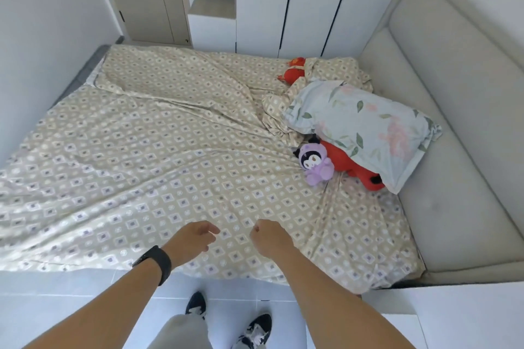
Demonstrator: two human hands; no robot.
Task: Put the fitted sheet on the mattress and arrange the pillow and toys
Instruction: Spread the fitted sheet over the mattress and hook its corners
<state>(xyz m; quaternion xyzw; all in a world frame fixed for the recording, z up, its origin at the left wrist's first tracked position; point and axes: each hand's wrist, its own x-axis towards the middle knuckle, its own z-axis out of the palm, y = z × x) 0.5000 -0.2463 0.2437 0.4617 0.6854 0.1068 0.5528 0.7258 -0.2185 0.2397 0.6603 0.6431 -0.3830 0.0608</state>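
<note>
Step in hand, as I read it: fitting the sheet. The fitted sheet (158, 156) lies spread over the mattress but not pulled taut. Pillow and toys are not yet arranged.

Left hand (192, 239): over the near edge of the sheet, fingers loosely curled, holding nothing that I can see. A black wristband (154, 262) sits on that wrist.
Right hand (269, 236): just beside the left, fingers curled under; whether it pinches cloth I cannot tell.

Sheet: beige, small diamond print. Long diagonal folds run from the far left corner toward the pillow. Fabric is bunched under the pillow. At the far left a strip of grey mattress edge (85, 71) shows uncovered. Near edge hangs over the side toward the floor.

Floral pillow (365, 127): head end, right side, against the padded headboard (453, 71), lying askew. Under its near corner a red plush (360, 167); touching that, a purple plush doll (314, 161). A second red toy (295, 72) lies at the far corner.

Next move, my judgement: grip the near hem and draw it down under the mattress, then deal with the exposed far-left corner.
</note>
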